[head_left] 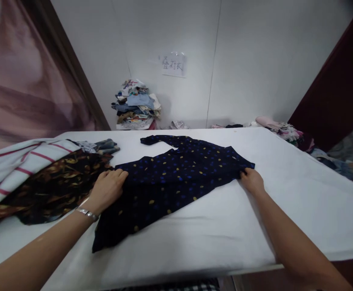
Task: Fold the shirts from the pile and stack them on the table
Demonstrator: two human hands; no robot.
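Observation:
A dark navy shirt (176, 173) with blue and yellow spots lies spread on the white table. One of its sleeves reaches out toward the far side. My left hand (110, 189) grips the shirt's left edge, fingers curled over the fabric, with a bracelet on the wrist. At the right end, my right hand (251, 180) pinches the shirt's near corner. Just left of my left hand is a dark brown patterned garment (58, 186), partly under a white cloth with red stripes (40, 159).
The white-covered table (300, 202) stands against a pale wall with a handwritten paper sign (174, 65). Behind its far edge rises a tall pile of folded clothes (137, 105). More clothes (285, 131) lie past the right edge. A pink curtain (28, 72) hangs at left.

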